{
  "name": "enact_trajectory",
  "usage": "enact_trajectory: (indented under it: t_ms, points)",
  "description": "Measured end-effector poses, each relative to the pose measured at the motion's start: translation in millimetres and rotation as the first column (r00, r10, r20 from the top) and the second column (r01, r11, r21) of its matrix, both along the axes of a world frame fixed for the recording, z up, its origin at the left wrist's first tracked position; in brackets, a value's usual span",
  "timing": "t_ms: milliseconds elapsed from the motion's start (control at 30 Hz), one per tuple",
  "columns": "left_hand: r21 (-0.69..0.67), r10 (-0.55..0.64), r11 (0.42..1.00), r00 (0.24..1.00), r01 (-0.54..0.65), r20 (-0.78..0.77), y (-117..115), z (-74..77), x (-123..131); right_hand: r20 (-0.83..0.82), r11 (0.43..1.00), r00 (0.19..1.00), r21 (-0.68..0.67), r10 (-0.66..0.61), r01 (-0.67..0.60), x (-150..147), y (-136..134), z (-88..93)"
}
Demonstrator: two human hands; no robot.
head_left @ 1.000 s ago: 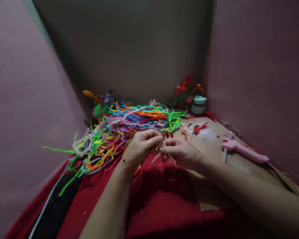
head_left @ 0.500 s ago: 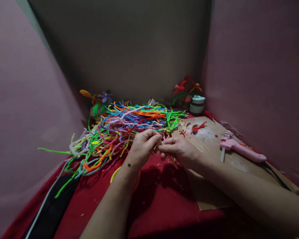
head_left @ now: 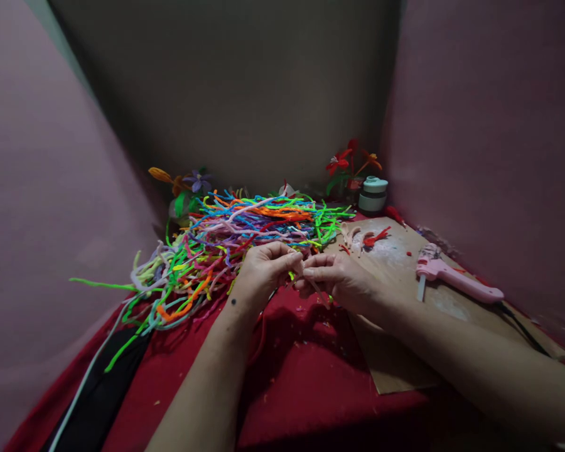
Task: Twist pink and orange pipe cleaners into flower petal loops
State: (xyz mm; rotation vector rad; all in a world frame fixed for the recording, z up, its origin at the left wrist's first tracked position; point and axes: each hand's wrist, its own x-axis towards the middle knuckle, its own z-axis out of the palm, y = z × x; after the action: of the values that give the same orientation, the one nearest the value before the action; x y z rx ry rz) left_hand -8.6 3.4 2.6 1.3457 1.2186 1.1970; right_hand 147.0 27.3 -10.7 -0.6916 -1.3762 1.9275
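Note:
My left hand (head_left: pixel 263 269) and my right hand (head_left: pixel 341 279) meet fingertip to fingertip above the red cloth (head_left: pixel 301 364). Both are closed in a pinch on a short pale pink pipe cleaner piece (head_left: pixel 316 290), whose ends stick out below the fingers. Just behind the hands lies a big tangled heap of coloured pipe cleaners (head_left: pixel 235 235) in green, orange, blue, pink and purple.
A brown cardboard sheet (head_left: pixel 405 276) lies at the right with a pink glue gun (head_left: pixel 456 279) on it, plus red and pale scraps (head_left: pixel 365 237). Pipe-cleaner flowers (head_left: pixel 351 162), a small round container (head_left: pixel 373 193) and more flowers (head_left: pixel 183 182) stand at the back. Pink walls close both sides.
My hands stay together on the pale piece and have shifted slightly up and away. The ends of the piece hang shorter below the fingers than a second ago.

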Motion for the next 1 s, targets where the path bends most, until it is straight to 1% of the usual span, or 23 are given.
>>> enact_trajectory:
  t_ms: [167, 333, 500, 600, 733, 900, 1000]
  points:
    - [-0.006, -0.016, 1.000, 0.998, 0.016, -0.055, 1, -1.2, 1, 0.076, 0.995, 0.994, 0.066, -0.074, 0.069, -1, -2, 1.4]
    - [-0.004, -0.039, 0.999, 0.996, 0.039, -0.086, 1, -2.2, 1, 0.091, 0.988, 0.988, 0.099, -0.127, 0.118, -2, -1, -2.1]
    - [0.059, 0.078, 0.996, 0.987, -0.070, -0.144, 2, -1.9, 9, 0.023, 0.979, 0.988, 0.146, -0.150, 0.145, -4, 3, -10.6]
    - [0.073, 0.107, 0.993, 0.980, -0.096, -0.167, 2, -2.3, 11, 0.005, 0.980, 0.991, 0.149, -0.136, 0.134, -5, 4, -13.3]
    - [0.059, 0.090, 0.995, 0.982, -0.081, -0.167, 2, -3.2, 7, -0.018, 0.977, 0.987, 0.142, -0.159, 0.160, -5, 3, -10.1]
    - [0.049, 0.108, 0.994, 0.984, -0.102, -0.144, 2, -2.0, 7, 0.038, 0.952, 0.973, 0.221, -0.227, 0.213, -3, 3, -6.2]
    - [0.033, 0.062, 0.998, 0.992, -0.058, -0.114, 0, 0.2, 10, 0.060, 0.946, 0.965, 0.221, -0.255, 0.236, -4, 5, -8.7]
